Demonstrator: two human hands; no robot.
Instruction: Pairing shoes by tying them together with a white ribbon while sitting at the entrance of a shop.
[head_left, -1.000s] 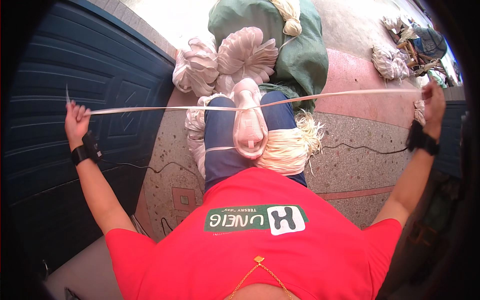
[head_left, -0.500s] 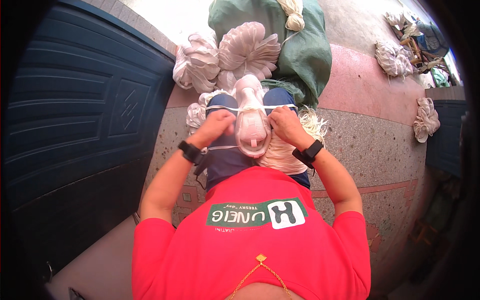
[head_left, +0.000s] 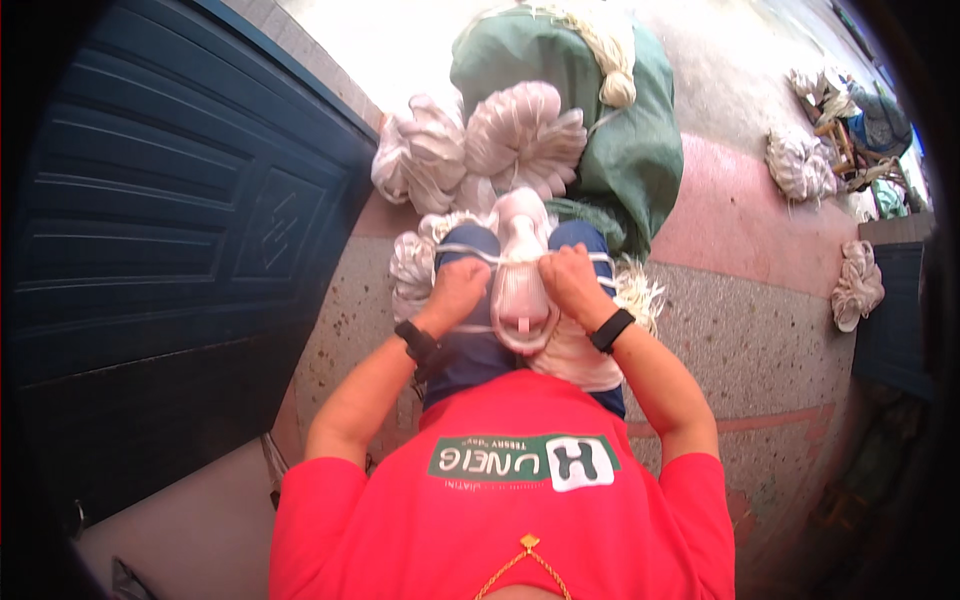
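Observation:
A pale pink shoe upper [head_left: 522, 290] lies between my knees, its toe pointing away from me. Across its middle runs a thin white shoelace [head_left: 515, 258], with lengths of lace showing over both knees. To the left of the upper, my left hand [head_left: 463, 287] is closed with the fingers curled; the lace passes at its knuckles. On the other side, my right hand [head_left: 570, 275] is closed by the edge of the upper, pinching the lace. The fingertips of both hands are partly hidden.
Bundles of pale shoe uppers [head_left: 525, 135] lie beyond my knees, by a large green sack [head_left: 635, 150] with a hank of cream laces [head_left: 618, 85] on it. More loose laces [head_left: 640, 295] hang beside my right knee. A dark blue door [head_left: 180, 200] stands at the left.
The view has shifted, so everything sits lower in the picture. My hands have closed more tightly and my right hand is nearer the upper. The upper stays between my knees.

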